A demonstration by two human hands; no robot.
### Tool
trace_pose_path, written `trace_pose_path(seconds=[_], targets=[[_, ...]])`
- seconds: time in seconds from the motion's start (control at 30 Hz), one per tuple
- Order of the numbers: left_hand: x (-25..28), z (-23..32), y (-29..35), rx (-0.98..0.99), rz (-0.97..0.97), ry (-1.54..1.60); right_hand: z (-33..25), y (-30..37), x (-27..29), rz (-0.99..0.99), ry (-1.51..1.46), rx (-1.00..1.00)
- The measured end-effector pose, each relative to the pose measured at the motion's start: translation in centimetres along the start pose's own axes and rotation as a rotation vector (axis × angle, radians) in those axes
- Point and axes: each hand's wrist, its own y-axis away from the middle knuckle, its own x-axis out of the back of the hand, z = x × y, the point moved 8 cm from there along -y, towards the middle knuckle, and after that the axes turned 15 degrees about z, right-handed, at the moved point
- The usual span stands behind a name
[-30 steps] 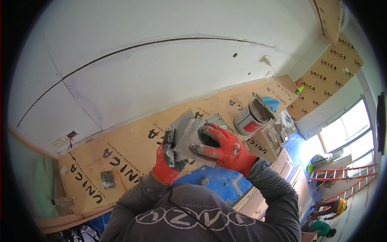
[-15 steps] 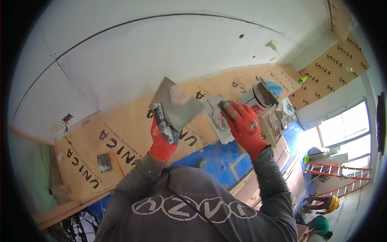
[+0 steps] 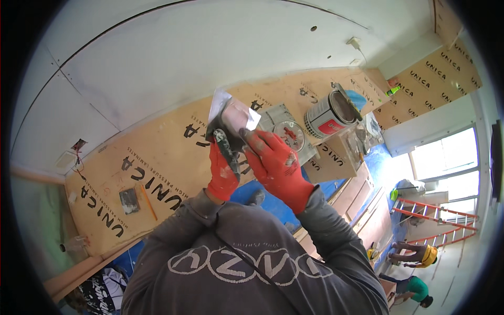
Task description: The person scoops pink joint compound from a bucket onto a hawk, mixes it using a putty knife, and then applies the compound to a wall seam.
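Note:
My left hand (image 3: pixel 223 170), in a red glove, is wrapped round the handle of a flat metal trowel (image 3: pixel 216 107). White smears cover the handle. A pale pinkish mass of compound (image 3: pixel 236 114) lies on the trowel's face. My right hand (image 3: pixel 275 165), also red-gloved, reaches across to the trowel's right side, its fingers bent and close together against the lower edge of the compound. A dark edge shows at those fingertips; what it belongs to is hidden. Just right of that hand, a round lid (image 3: pixel 289 135) with red marks lies on a grey tiled piece (image 3: pixel 275 116).
An opened metal can (image 3: pixel 317 122) with a red label stands right of the lid. A small dark plate (image 3: pixel 129 202) and a yellow pencil-like stick (image 3: pixel 148 202) lie on the brown covered board (image 3: pixel 105 178). A red ladder (image 3: pixel 436 215) and two people (image 3: pixel 420 257) are at far right.
My right hand has moved left from the round lid to the trowel, uncovering the lid. The trowel has tilted, its face now catching light. A person at lower right has shifted.

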Motion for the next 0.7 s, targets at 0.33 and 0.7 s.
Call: trace_pose_path(seconds=[0.33, 0.7], targets=[[-1.3, 2.7, -1.0, -0.15, 0.003, -0.107, 0.9, -2.1, 0.4, 0.117, -0.131, -0.173], [-2.7, 3.7, -0.8, 0.099, 0.011, 0.138, -0.5, -2.1, 0.6, -0.013, -0.027, 0.027]])
